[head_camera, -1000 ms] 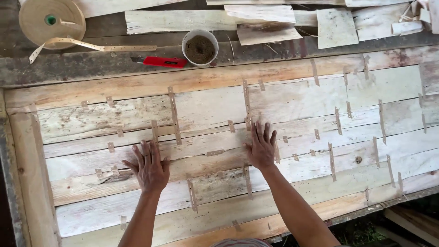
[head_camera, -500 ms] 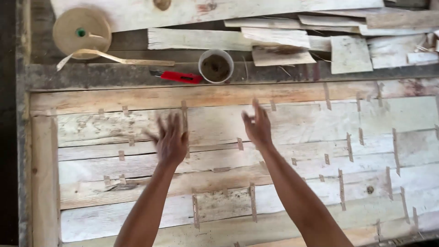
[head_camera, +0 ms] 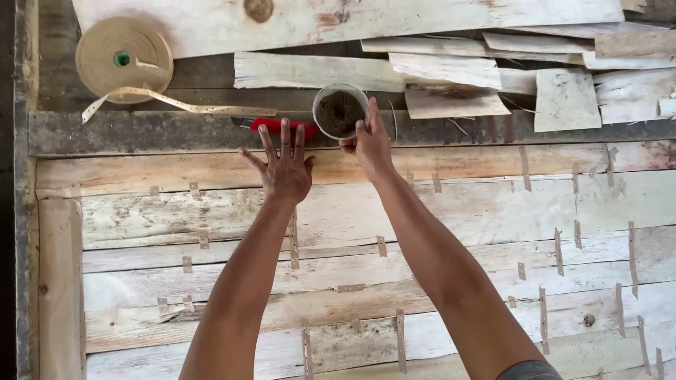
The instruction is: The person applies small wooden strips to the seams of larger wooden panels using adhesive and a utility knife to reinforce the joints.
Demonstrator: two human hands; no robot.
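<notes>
My left hand [head_camera: 285, 169] lies flat with its fingers spread on the far edge of the taped veneer sheet [head_camera: 451, 211]. Its fingertips almost reach a red-handled tool [head_camera: 271, 126] on the dark board beyond. My right hand [head_camera: 370, 144] is at a small white cup [head_camera: 339, 110] with dark contents. Its fingers run up the cup's right side and the thumb sits under the near rim. The sheet is made of pale wood strips joined by several short pieces of tape.
A roll of tan paper tape [head_camera: 122, 60] lies at the far left, with a loose perforated tail [head_camera: 183, 105] running right. Loose veneer pieces [head_camera: 451, 70] are stacked along the far side. A dark wooden frame edge [head_camera: 24, 211] runs down the left.
Both hands have moved from the middle of the veneer sheet to its far edge. The right hand has reached the white cup and the left is now near the red tool.
</notes>
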